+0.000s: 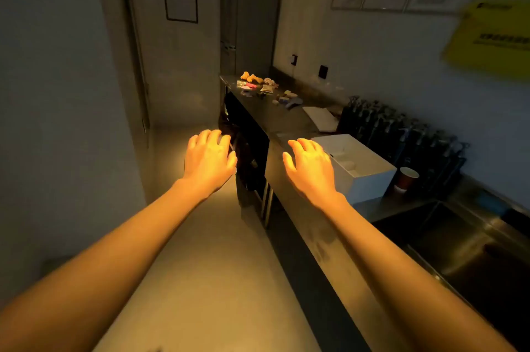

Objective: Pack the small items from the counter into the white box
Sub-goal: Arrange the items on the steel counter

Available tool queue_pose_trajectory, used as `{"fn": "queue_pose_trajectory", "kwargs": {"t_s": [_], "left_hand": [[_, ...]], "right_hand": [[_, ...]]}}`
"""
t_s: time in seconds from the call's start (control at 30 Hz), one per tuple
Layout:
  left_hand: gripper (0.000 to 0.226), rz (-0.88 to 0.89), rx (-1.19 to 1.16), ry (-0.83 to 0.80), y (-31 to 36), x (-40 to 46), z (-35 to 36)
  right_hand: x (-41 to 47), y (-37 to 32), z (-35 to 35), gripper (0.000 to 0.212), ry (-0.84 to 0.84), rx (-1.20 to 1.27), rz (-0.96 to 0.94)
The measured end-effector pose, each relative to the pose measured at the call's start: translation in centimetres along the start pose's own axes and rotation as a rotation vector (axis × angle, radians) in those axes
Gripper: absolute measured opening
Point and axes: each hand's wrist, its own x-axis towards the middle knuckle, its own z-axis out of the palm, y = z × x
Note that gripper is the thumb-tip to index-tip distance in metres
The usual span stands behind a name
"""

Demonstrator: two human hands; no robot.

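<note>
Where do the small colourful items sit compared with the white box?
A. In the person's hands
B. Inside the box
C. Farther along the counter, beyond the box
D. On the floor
C: the small items lie clustered at the far end of the counter, well past the white box, and both the left hand and the right hand are empty.

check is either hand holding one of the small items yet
No, the left hand and right hand are both open and empty.

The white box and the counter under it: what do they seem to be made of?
The white box looks like matte cardboard or thin plastic: flat, dull sides, sharp edges; which one is unclear. The counter looks like dark polished stone or metal: smooth, with faint reflections.
</note>
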Motion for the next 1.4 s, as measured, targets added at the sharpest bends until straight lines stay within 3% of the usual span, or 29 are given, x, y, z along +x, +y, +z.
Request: {"fn": "queue_pose_trajectory", "kwargs": {"t_s": [0.1, 0.4, 1.03, 1.4], "left_hand": [[0.049, 0.005, -0.003, -0.048, -2.3, 2.2, 3.2], [0.028, 0.021, 0.01, -0.126, -10.9, 12.2, 11.9], [0.046, -0.138, 0.032, -0.311, -22.4, 25.4, 25.7], [0.046, -0.136, 0.075, -0.268, -25.3, 44.5, 33.4]], "right_hand": [[2.6, 0.2, 3.7, 0.043, -0.041, -0.012, 0.022], [13.7, -0.5, 13.8, 0.039, -0.098, -0.011, 0.045], [31.3, -0.7, 30.9, 0.043, -0.252, 0.022, 0.037], [50.7, 5.0, 38.7, 0.039, -0.254, 0.025, 0.015]]}}
